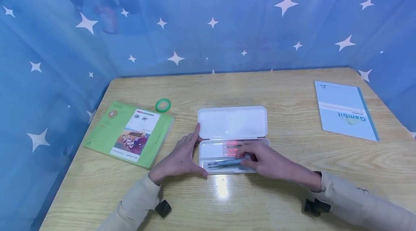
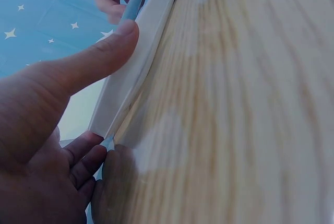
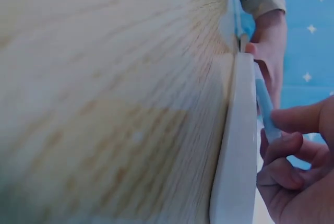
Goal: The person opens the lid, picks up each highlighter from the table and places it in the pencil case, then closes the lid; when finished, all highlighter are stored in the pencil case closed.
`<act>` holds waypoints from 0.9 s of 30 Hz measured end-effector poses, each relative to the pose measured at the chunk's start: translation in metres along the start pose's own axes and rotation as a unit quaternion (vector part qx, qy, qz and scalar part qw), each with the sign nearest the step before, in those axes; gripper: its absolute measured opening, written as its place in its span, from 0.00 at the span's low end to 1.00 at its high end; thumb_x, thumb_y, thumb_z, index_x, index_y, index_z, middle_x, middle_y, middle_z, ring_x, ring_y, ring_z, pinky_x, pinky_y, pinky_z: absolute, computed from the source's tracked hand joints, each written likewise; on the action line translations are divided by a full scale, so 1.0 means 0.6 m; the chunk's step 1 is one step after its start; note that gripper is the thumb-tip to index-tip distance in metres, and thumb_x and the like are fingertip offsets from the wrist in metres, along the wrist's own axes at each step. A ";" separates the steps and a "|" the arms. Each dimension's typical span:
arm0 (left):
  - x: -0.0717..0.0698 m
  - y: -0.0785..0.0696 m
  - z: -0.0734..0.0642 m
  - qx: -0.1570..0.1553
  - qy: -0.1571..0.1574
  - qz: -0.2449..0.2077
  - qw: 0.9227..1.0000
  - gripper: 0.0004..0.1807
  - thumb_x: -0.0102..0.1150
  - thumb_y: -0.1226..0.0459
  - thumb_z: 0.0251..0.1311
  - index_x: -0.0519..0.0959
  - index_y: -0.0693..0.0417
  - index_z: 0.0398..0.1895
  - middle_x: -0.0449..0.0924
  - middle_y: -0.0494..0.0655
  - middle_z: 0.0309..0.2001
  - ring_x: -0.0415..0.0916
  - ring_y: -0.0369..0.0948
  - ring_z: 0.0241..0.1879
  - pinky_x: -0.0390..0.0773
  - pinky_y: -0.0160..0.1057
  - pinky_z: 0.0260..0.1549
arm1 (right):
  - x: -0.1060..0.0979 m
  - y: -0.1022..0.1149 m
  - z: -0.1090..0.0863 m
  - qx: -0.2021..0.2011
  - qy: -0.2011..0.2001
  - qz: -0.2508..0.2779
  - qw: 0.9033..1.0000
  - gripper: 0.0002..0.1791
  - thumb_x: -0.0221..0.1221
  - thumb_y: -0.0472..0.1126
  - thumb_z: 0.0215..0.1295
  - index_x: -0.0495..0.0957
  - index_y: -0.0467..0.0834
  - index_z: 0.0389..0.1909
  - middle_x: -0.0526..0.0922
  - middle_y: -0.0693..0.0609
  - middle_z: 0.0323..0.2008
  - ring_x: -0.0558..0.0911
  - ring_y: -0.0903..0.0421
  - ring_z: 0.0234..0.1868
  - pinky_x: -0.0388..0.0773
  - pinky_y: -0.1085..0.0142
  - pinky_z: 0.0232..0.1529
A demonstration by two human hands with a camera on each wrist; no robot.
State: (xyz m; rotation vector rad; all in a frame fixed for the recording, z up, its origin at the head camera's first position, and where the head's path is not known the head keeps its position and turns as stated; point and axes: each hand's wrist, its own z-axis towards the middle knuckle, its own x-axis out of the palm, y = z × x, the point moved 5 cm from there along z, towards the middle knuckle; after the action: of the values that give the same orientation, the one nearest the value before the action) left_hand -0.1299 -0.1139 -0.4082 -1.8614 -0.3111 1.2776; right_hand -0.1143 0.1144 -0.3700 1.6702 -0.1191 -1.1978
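A white pencil case (image 1: pixel 232 122) lies opened flat on the table, its lid folded back behind the tray. My left hand (image 1: pixel 180 158) spans the case's left end with spread fingers, the thumb straight along the front corner. Over the tray, my right hand (image 1: pixel 266 158) pinches a light blue pen (image 3: pixel 265 104) between thumb and fingers; the pen lies lengthwise at the tray's front. Behind it in the tray is a clear packet with pink-red strips (image 1: pixel 229 151), partly hidden by the right fingers.
A green book (image 1: pixel 104 130) lies left of the case, with a green tape roll (image 1: pixel 163 105) just behind it. A light blue notebook (image 1: pixel 341 110) rests at the table's right. Behind the wooden table (image 1: pixel 286 90) hangs a blue curtain with white stars (image 1: pixel 227 36).
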 end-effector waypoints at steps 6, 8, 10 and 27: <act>0.000 -0.001 0.000 0.000 0.000 0.004 1.000 0.81 0.80 0.43 0.24 0.26 0.41 0.74 0.65 0.37 0.55 0.58 0.38 0.52 0.54 0.46 0.58 | 0.003 0.000 0.000 -0.004 0.003 -0.024 1.000 0.09 0.62 0.30 0.58 0.80 0.49 0.33 0.73 0.61 0.27 0.67 0.64 0.25 0.66 0.71 0.24; 0.000 -0.001 0.000 -0.002 0.000 0.005 1.000 0.81 0.80 0.43 0.24 0.26 0.41 0.74 0.65 0.36 0.55 0.58 0.38 0.52 0.54 0.46 0.58 | 0.004 -0.001 0.001 -0.005 0.001 -0.030 1.000 0.09 0.62 0.30 0.58 0.80 0.49 0.33 0.74 0.61 0.29 0.68 0.64 0.26 0.67 0.71 0.25; 0.000 -0.001 0.000 -0.003 0.000 0.004 1.000 0.81 0.80 0.43 0.24 0.26 0.41 0.74 0.65 0.36 0.54 0.58 0.38 0.53 0.54 0.46 0.59 | 0.005 -0.003 0.001 -0.004 -0.001 -0.035 0.999 0.09 0.63 0.31 0.58 0.80 0.49 0.34 0.75 0.60 0.31 0.69 0.63 0.28 0.68 0.71 0.27; -0.001 0.000 0.000 0.005 -0.005 0.012 1.000 0.81 0.80 0.44 0.23 0.27 0.43 0.74 0.65 0.34 0.52 0.58 0.38 0.51 0.54 0.44 0.58 | -0.002 -0.006 0.003 0.013 -0.010 -0.021 1.000 0.10 0.61 0.29 0.58 0.81 0.48 0.35 0.78 0.56 0.37 0.72 0.61 0.30 0.71 0.70 0.29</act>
State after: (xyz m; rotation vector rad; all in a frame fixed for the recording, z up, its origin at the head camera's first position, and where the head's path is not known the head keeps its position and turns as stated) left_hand -0.1303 -0.1139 -0.4079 -1.8562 -0.2878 1.3033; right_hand -0.1179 0.1152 -0.3719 1.6912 -0.1140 -1.2501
